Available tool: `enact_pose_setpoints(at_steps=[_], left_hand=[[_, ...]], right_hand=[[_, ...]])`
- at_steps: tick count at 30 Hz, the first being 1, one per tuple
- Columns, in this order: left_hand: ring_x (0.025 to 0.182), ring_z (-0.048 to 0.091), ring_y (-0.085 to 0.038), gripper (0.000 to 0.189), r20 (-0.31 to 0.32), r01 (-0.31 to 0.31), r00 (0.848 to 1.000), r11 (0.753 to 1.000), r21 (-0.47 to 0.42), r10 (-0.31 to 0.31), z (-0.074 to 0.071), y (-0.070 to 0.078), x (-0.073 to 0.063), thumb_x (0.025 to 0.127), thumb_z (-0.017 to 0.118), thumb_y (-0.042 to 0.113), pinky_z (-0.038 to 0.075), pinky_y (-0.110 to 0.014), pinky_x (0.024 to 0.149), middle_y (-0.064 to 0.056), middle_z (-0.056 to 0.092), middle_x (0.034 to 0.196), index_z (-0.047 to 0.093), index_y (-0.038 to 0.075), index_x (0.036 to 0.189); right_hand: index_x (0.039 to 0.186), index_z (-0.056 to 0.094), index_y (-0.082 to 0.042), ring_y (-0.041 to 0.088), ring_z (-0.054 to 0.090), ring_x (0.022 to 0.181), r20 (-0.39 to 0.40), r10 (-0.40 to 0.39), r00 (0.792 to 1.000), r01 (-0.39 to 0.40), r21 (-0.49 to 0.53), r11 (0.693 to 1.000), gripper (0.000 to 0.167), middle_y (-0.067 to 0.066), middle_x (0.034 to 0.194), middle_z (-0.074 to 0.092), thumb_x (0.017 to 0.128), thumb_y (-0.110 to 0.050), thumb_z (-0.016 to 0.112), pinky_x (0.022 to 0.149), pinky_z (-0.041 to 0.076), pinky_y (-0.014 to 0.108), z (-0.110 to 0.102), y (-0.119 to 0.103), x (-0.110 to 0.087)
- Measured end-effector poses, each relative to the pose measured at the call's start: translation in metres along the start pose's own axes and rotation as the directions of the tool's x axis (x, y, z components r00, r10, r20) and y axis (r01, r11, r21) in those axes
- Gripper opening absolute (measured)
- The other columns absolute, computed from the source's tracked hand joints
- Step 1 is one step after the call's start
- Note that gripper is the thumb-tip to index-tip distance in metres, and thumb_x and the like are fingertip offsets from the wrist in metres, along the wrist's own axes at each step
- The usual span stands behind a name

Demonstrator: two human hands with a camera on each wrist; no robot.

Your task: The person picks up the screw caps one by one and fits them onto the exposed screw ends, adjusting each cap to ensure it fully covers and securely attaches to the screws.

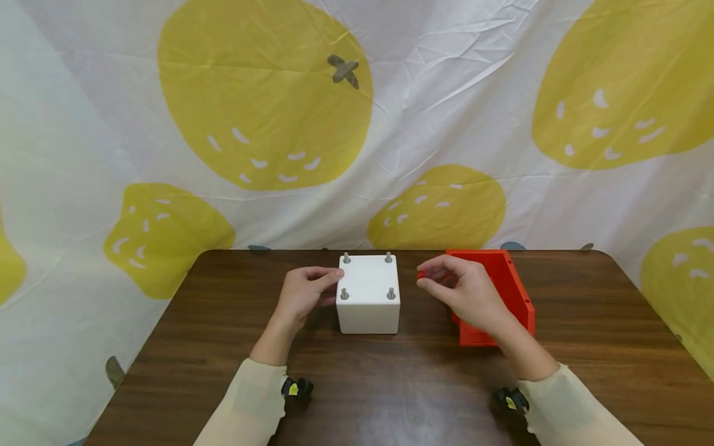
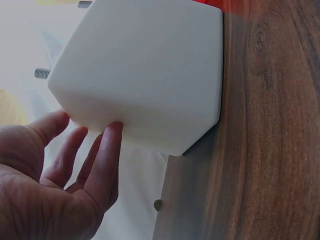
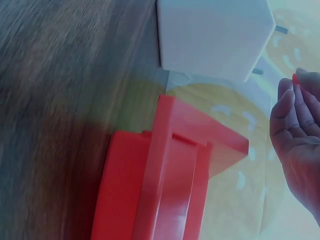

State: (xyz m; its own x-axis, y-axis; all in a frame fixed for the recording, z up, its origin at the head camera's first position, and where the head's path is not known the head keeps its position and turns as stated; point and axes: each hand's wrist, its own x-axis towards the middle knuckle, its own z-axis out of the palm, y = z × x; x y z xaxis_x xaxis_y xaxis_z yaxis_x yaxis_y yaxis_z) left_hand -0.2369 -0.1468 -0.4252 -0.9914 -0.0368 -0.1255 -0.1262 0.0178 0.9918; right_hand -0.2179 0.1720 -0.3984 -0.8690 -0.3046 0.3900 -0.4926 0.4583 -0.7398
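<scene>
A white block [image 1: 368,280] stands upright on the table, a threaded metal stud [image 1: 391,293] rising near each top corner. My left hand [image 1: 305,290] rests against the block's left side. Its thumb lies at the top edge, while the fairly straight fingers [image 2: 105,155] touch the side wall below. To the right of the block, my right hand [image 1: 465,291] pinches a small red piece [image 1: 421,274] between thumb and fingertips, raised above the table. Most of that piece is covered by the fingers, so I cannot tell its kind. Apart from the hand, the red piece touches nothing.
A red open bin [image 1: 513,288] sits on the table behind and below my right hand, partly hidden by it. The brown wooden table [image 1: 223,347] ends at the back against a hanging cloth [image 1: 268,223] printed with yellow fruit.
</scene>
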Motion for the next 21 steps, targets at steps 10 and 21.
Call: enact_pose_setpoints(at_steps=[10,21], left_hand=[[0.092,0.074,-0.022,0.027,0.0,0.0,1.0,1.0,0.003,0.0,0.001,0.001,-0.001,0.095,0.084,0.018,0.067,-0.038,0.075,-0.015,0.074,0.118,0.079,-0.002,0.113],[0.091,0.074,-0.022,0.028,-0.002,0.006,1.0,1.0,0.004,-0.006,0.0,0.001,-0.001,0.095,0.084,0.019,0.067,-0.038,0.076,-0.015,0.074,0.117,0.079,-0.002,0.113]], right_hand=[[0.109,0.079,-0.015,0.017,0.068,0.075,0.021,-0.014,1.0,0.013,0.047,0.999,0.018,-0.006,0.092,0.076,0.093,-0.014,0.086,0.063,0.06,0.028,0.011,-0.007,0.003],[0.112,0.08,-0.012,0.016,0.069,0.077,0.056,-0.003,0.998,-0.001,0.074,0.997,0.02,-0.005,0.097,0.077,0.093,-0.01,0.085,0.067,0.062,0.029,0.022,-0.011,0.006]])
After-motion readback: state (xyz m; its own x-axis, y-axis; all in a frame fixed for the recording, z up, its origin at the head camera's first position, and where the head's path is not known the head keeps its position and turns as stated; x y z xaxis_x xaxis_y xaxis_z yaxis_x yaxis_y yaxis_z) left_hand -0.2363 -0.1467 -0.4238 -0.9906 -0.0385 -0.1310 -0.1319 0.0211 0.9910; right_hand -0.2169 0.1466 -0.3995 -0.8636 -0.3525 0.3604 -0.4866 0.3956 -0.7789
